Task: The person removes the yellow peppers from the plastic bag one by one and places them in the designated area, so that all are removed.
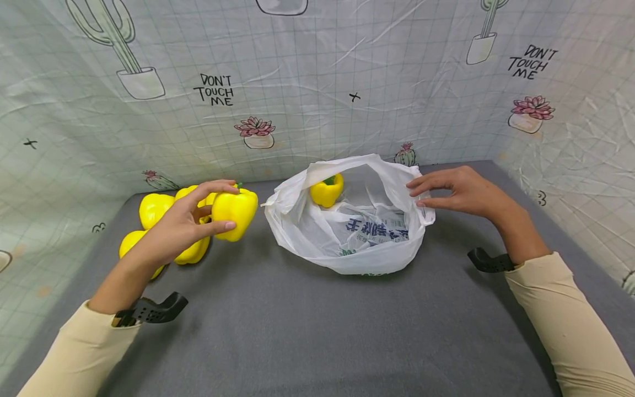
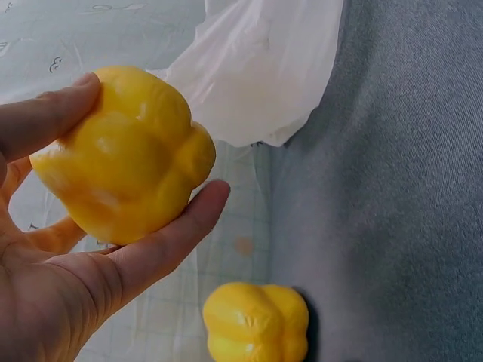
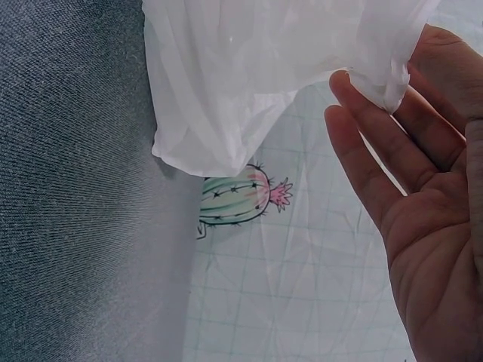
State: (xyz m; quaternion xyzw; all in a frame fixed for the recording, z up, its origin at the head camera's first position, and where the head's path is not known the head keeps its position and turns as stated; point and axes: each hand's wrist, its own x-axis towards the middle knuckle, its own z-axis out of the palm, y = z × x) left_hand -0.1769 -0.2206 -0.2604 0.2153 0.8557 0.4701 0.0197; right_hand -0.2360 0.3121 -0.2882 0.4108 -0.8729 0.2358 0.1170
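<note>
A yellow bell pepper (image 1: 235,214) is held up off the table in my left hand (image 1: 179,223), thumb and fingers round its sides. The left wrist view shows the lobed end of this pepper (image 2: 128,151). Just right of it stands a white plastic bag (image 1: 347,264), its mouth wide and facing up. Inside the bag, at its left, lies another yellow bell pepper (image 1: 326,192) with a green stem. My right hand (image 1: 461,190) holds the bag's right rim between thumb and fingers. In the right wrist view the bag's edge (image 3: 377,83) overlaps the fingers.
Several more yellow bell peppers (image 1: 155,209) sit in a group at the left of the grey table (image 1: 317,336), partly hidden by my left hand and forearm. A hanging sheet (image 1: 307,71) printed with cacti and words stands close behind the bag and along both sides.
</note>
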